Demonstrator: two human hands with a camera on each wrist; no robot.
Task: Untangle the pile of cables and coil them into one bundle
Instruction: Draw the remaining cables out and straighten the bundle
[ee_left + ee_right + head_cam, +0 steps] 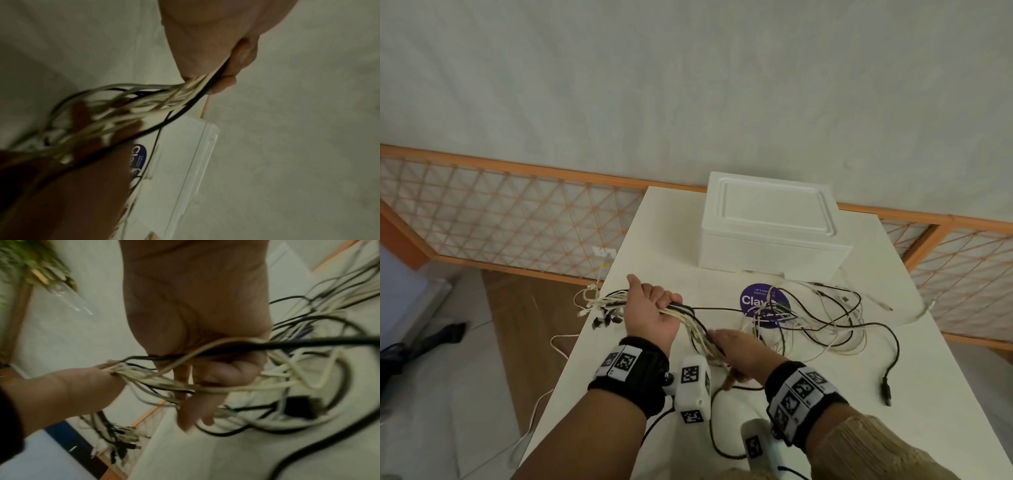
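The left hand, left of centre in the lower half of the head view, is palm up with its fingers curled tight round a gathered bunch of white and black cables. The bunch's plug ends stick out past the hand toward the left edge of the white table. From the fist the strands run down and right to the right hand, low in the centre of the frame. In the right wrist view that hand's fingers are partly bent with several strands threaded across and between them; whether they actually clamp the strands I cannot tell, since the picture is blurred. The rest of the cables lie loose and tangled on the table at centre right, over a round purple sticker. One black cable's plug lies at the lower right. A white foam box with its lid on sits at the table's far end, above the tangle.
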